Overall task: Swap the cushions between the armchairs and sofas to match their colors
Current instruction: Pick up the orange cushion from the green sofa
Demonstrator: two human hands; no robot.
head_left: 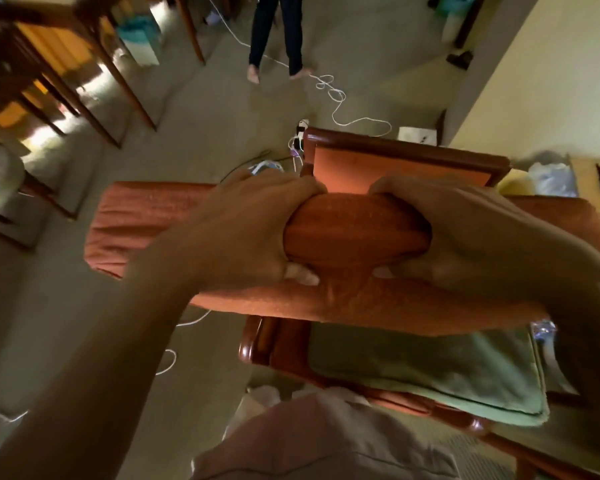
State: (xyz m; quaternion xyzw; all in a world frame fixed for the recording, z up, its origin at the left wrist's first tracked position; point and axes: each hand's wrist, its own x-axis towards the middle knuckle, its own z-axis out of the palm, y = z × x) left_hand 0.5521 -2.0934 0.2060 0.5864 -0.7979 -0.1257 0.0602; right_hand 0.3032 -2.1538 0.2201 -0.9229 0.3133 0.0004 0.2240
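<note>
I hold a large orange cushion (146, 220) in the air above a wooden armchair (406, 150) with an orange back panel. My left hand (243, 230) and my right hand (465, 237) both grip the cushion's middle, fingers curled over its top edge, squeezing it into a bulge between them. A green cushion (430, 368) lies on the armchair's seat, right under the orange one. The orange cushion's right end is partly hidden by my right arm.
White cables (336, 98) and a power strip (300, 136) lie on the carpet behind the armchair. A person's legs (274, 36) stand farther off. Wooden table and chair legs (84, 81) fill the upper left. A wall corner (482, 81) is at right.
</note>
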